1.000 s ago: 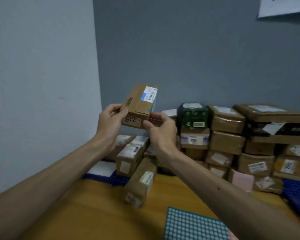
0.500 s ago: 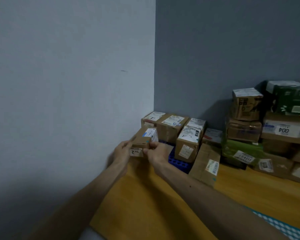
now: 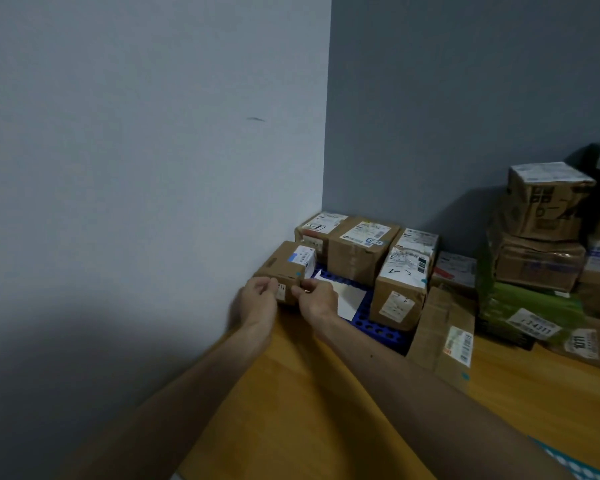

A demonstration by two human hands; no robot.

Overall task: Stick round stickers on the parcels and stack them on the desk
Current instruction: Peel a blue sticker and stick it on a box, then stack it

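**Fig. Seating a stickered parcel in the corner stack (head view).** L hand (image 3: 257, 301) & R hand (image 3: 318, 299) both grip the near end of a small cardboard parcel (image 3: 284, 266), fingers curled on its near corners. The parcel lies w/ its long axis pointing away from the person, just beside the pale side wall (image 3: 153, 202), at the far-left corner of the wooden desk (image 3: 326, 410). A teal round sticker (image 3: 298, 274) shows at its right top edge, so sticking looks done. The step in hand is judged to be placement. Whether the base is fully down cannot be told, as the hands hide it.

Good practice:
- Lower it flat, not corner-first.
- Push it flush to the wall & square w/ the brown box (image 3: 357, 252) behind.
- Keep it off the loose white sheet (image 3: 350, 301) on the blue perforated tray (image 3: 371, 329), or it may sit tilted.
- Release only when it rests w/o rocking.
- Leave the sticker side visible.

Risk: on withdrawal the R forearm could nudge the leaning box (image 3: 442, 336).
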